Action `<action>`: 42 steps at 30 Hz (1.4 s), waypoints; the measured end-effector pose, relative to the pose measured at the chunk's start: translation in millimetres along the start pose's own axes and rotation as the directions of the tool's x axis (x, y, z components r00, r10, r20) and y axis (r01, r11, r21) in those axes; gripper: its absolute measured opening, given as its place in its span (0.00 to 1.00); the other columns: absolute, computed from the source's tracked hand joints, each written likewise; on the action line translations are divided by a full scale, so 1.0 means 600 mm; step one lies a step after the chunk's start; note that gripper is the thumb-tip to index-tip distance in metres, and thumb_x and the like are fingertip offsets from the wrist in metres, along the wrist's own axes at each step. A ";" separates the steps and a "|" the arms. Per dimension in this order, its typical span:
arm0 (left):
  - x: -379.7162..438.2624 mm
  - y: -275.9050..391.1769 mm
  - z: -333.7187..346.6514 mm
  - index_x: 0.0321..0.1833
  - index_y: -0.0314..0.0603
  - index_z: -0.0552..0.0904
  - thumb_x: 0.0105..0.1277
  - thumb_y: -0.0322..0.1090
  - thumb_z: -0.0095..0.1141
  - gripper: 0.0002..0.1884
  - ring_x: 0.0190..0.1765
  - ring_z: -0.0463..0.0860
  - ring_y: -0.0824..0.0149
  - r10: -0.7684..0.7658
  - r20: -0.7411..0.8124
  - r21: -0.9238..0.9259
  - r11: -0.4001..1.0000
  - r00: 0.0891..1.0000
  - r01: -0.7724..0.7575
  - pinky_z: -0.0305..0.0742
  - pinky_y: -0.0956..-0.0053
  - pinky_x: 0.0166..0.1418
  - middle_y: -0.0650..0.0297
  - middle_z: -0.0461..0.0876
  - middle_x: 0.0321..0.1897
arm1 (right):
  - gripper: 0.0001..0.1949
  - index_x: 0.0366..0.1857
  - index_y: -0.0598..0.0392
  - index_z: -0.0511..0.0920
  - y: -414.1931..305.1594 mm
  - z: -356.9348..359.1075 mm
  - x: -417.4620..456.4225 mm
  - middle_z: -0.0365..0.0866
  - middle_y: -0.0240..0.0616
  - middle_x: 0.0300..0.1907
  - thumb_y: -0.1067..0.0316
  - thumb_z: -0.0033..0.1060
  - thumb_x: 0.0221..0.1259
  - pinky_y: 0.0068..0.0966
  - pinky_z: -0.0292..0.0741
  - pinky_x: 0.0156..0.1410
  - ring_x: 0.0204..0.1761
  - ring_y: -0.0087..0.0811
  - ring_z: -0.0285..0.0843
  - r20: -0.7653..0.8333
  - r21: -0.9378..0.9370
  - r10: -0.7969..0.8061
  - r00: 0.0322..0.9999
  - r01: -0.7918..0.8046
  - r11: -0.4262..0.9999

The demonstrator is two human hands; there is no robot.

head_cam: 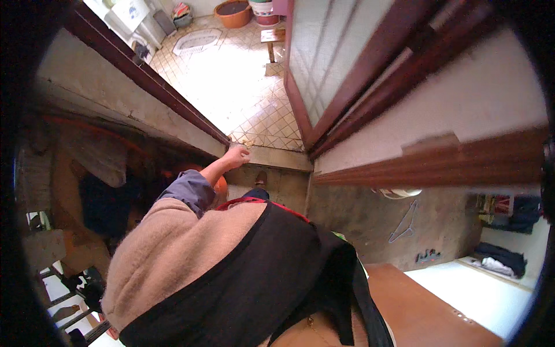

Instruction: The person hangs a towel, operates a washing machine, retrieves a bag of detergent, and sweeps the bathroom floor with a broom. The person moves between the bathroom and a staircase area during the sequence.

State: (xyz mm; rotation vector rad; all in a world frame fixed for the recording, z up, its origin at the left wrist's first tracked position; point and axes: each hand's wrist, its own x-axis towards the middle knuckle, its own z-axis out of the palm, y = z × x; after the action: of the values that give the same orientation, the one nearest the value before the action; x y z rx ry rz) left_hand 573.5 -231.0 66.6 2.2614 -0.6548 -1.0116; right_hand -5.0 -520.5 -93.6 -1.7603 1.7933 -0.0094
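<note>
My left hand [236,156] hangs over the near side of a raised doorway threshold [279,157]. Its fingers are loosely bent and apart, and I see nothing held in them. Just past the hand, a small yellowish thing [247,142], too small to name, lies by the foot of the dark red door frame [186,97]. My right hand is out of view. Under my left forearm shows part of an orange round object [221,190]. One brown shoe [260,178] is on the floor before the threshold.
A door with frosted glass [321,56] stands open at the right. Beyond lie a tiled floor [277,117], squat toilet [197,42], orange tub [233,14] and small wooden stool [272,37]. A clothes hanger [405,223] lies on the right-hand floor, near a brown panel [416,303].
</note>
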 end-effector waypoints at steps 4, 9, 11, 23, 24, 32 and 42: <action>0.031 -0.095 -0.026 0.47 0.36 0.76 0.51 0.39 0.57 0.21 0.38 0.79 0.63 -0.062 -0.082 -0.227 0.973 0.995 0.042 0.74 0.72 0.42 0.51 0.80 0.37 | 0.16 0.33 0.65 0.78 -0.102 0.044 0.031 0.80 0.48 0.28 0.63 0.59 0.42 0.28 0.71 0.40 0.34 0.36 0.78 0.564 0.098 -0.251 0.786 0.239 0.966; 0.048 -0.150 -0.099 0.49 0.36 0.74 0.52 0.39 0.56 0.22 0.41 0.79 0.63 -0.190 -0.053 -0.370 0.916 0.980 0.157 0.73 0.72 0.43 0.52 0.79 0.38 | 0.14 0.38 0.62 0.76 -0.477 0.075 -0.081 0.79 0.42 0.26 0.67 0.57 0.47 0.27 0.73 0.35 0.30 0.30 0.76 0.583 -0.012 -0.190 0.790 0.242 0.970; 0.065 -0.147 -0.136 0.50 0.35 0.74 0.52 0.38 0.56 0.22 0.41 0.79 0.63 -0.140 -0.095 -0.378 0.921 0.986 0.094 0.74 0.72 0.44 0.52 0.79 0.39 | 0.13 0.41 0.62 0.74 -0.570 0.108 -0.067 0.78 0.40 0.27 0.70 0.54 0.50 0.27 0.74 0.33 0.29 0.28 0.75 0.570 0.118 -0.235 0.787 0.205 0.972; 0.124 -0.129 -0.262 0.50 0.41 0.74 0.55 0.38 0.54 0.19 0.40 0.79 0.64 -0.123 -0.311 -0.487 0.872 0.942 -0.047 0.73 0.72 0.45 0.56 0.80 0.36 | 0.14 0.41 0.63 0.74 -1.002 0.290 0.047 0.78 0.38 0.32 0.74 0.51 0.48 0.21 0.73 0.32 0.26 0.27 0.75 0.625 0.138 -0.479 0.616 0.517 0.845; 0.123 -0.134 -0.267 0.50 0.41 0.74 0.55 0.37 0.54 0.19 0.40 0.79 0.64 -0.150 -0.357 -0.494 0.868 0.922 -0.050 0.73 0.72 0.45 0.56 0.80 0.36 | 0.14 0.41 0.63 0.74 -1.037 0.306 0.049 0.78 0.39 0.32 0.74 0.51 0.48 0.22 0.73 0.32 0.26 0.27 0.75 0.662 0.099 -0.464 0.589 0.545 0.833; 0.206 -0.062 -0.325 0.46 0.36 0.76 0.55 0.36 0.53 0.16 0.40 0.79 0.64 -0.326 -0.389 -0.587 0.809 0.861 0.041 0.72 0.72 0.46 0.55 0.80 0.36 | 0.13 0.36 0.61 0.76 -1.334 0.417 0.109 0.79 0.44 0.32 0.70 0.51 0.44 0.30 0.74 0.38 0.31 0.37 0.78 0.770 0.030 -0.610 0.187 0.945 0.327; 0.297 0.205 -0.851 0.39 0.31 0.78 0.62 0.35 0.48 0.12 0.33 0.77 0.73 -0.179 -0.889 -0.431 0.640 0.421 -0.636 0.72 0.79 0.40 0.60 0.80 0.29 | 0.06 0.30 0.60 0.76 -1.742 0.382 -0.036 0.75 0.33 0.20 0.71 0.49 0.52 0.20 0.70 0.27 0.22 0.24 0.73 0.821 0.385 -0.554 0.136 0.585 0.714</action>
State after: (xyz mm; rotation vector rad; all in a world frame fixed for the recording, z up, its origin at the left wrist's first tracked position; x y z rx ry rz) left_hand 1052.9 -279.5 340.8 1.4838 -0.0337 0.2230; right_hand 1033.4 -524.7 165.4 -1.7827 0.2179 0.5788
